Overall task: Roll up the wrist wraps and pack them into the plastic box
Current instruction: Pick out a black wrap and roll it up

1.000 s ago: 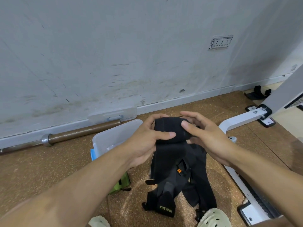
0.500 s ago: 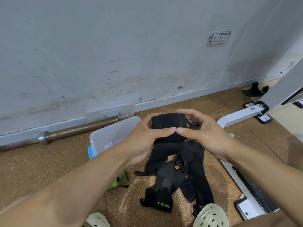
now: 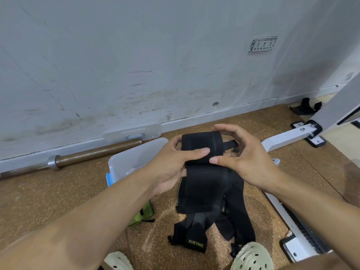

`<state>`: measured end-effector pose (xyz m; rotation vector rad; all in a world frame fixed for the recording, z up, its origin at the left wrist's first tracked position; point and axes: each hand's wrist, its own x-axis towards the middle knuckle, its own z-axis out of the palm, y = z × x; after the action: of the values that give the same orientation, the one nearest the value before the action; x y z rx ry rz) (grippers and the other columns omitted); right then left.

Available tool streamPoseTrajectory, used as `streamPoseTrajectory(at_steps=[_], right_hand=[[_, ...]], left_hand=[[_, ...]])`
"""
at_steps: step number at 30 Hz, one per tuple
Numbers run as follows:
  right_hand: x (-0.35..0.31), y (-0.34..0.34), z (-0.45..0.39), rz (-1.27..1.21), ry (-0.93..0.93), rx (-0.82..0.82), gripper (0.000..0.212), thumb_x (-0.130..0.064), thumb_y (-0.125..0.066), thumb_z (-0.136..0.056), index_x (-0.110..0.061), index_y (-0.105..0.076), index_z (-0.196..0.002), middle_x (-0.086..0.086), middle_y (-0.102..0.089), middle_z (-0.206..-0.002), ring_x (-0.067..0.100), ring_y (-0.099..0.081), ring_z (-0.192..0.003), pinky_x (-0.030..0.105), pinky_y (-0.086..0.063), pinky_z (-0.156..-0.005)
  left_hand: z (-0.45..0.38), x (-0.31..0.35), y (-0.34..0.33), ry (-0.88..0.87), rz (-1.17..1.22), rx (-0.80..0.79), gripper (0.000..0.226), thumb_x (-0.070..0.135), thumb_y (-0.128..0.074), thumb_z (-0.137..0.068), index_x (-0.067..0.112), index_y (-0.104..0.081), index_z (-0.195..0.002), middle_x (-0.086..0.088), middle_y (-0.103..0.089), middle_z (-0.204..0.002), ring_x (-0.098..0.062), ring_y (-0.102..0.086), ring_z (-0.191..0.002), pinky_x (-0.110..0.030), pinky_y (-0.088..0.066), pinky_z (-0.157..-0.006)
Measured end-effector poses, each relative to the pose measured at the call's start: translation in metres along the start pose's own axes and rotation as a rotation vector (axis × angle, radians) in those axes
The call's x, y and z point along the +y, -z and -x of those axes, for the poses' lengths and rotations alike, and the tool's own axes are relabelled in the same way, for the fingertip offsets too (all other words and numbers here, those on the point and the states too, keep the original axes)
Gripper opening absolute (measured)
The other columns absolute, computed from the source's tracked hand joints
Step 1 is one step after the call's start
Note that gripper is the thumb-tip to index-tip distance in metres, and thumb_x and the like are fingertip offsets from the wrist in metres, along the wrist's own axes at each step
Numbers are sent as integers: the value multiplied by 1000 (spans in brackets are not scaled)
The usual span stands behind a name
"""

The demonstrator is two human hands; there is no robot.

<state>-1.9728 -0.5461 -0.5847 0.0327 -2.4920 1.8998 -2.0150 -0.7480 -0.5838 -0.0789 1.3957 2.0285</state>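
Observation:
A black wrist wrap (image 3: 201, 145) is partly rolled into a thick coil in the air above the floor, and its loose tail hangs down below the coil. My left hand (image 3: 171, 162) grips the coil from the left, thumb across its front. My right hand (image 3: 241, 156) holds the coil's right end, thumb tip on the front and fingers arched over the top. More black wraps (image 3: 210, 228) lie in a heap on the floor beneath, one marked XUEYING. The clear plastic box (image 3: 132, 160) stands open on the floor just left of my hands.
A barbell (image 3: 93, 154) lies along the wall base, with the box's clear lid (image 3: 132, 133) leaning behind it. A green item (image 3: 142, 213) lies under my left forearm. A white bench frame (image 3: 288, 139) runs along the right. My two pale clogs (image 3: 251, 258) are at the bottom edge.
The coil has grown thicker as both hands turned it, and the hanging tail is shorter and lifted off the heap.

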Motion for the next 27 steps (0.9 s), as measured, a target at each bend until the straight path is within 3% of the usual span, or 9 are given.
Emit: streamPoseTrajectory(at_steps=[4,6,9,12,15,18,22,25,27], right_hand=[[3,2,-3,-138,-185,-74,73,-37,-82,-74,-36,-56,-142,-10,-59,-141,19,-72,-112,39,-61,-91],[3,1,-4,-276,-277,-103,64,-41,-75,-80,-29,-58,-140,1,-63,-137,23,-72,-113,41,-60,-91],[4,-1,-4,-288,-340,-165,49,-46,-67,-88,-27,-63,-134,12,-66,-131,35,-71,-110,43,-61,-88],[4,-1,-3,-318,-373,-209,49,-46,-69,-86,-26,-65,-130,18,-68,-128,39,-70,-102,47,-60,-89],[4,-1,-2,-336,-375,-184,47,-40,-74,-82,-24,-68,-126,26,-60,-133,52,-64,-113,48,-60,-88],[5,-2,-3,-370,-358,-140,45,-30,-76,-82,-21,-68,-125,28,-57,-135,49,-65,-115,56,-57,-97],[5,-1,-4,-357,-245,-48,51,-19,-79,-78,-24,-67,-127,14,-62,-131,36,-72,-109,52,-60,-92],[5,-2,-1,-265,-173,-26,51,-9,-80,-80,-26,-66,-126,0,-71,-116,40,-72,-97,48,-64,-84],[6,-4,-1,-176,-131,-13,51,-1,-80,-82,-27,-66,-123,0,-72,-108,42,-70,-97,52,-63,-84]], left_hand=[[-2,0,3,-43,-40,31,67,-6,-81,-76,19,-55,-133,-9,-70,-124,-23,-73,-105,-34,-62,-71],[-3,-1,4,-68,-69,30,69,-11,-80,-75,21,-55,-130,-7,-69,-123,-20,-72,-105,-31,-61,-70],[-4,-3,5,-102,-104,24,71,-16,-79,-73,24,-57,-126,-4,-68,-121,-20,-72,-104,-34,-62,-71],[-4,-3,6,-120,-144,1,72,-19,-78,-71,25,-59,-124,-3,-67,-122,-20,-73,-101,-41,-63,-77],[-3,-5,5,-132,-187,-10,73,-20,-79,-69,23,-60,-126,-3,-65,-125,-22,-74,-101,-48,-63,-80],[-4,-8,5,-117,-176,1,76,-18,-80,-71,25,-58,-129,-3,-66,-127,-25,-72,-107,-50,-63,-80],[-5,-5,2,-49,-54,-8,73,-8,-80,-77,21,-52,-138,-8,-70,-125,-25,-73,-106,-40,-63,-73],[-3,-1,0,-23,-15,-11,59,15,-80,-81,17,-56,-135,-9,-72,-123,-28,-74,-105,-43,-63,-75],[-3,0,0,-12,1,4,49,22,-77,-86,16,-60,-132,-10,-73,-121,-30,-73,-106,-47,-63,-78]])
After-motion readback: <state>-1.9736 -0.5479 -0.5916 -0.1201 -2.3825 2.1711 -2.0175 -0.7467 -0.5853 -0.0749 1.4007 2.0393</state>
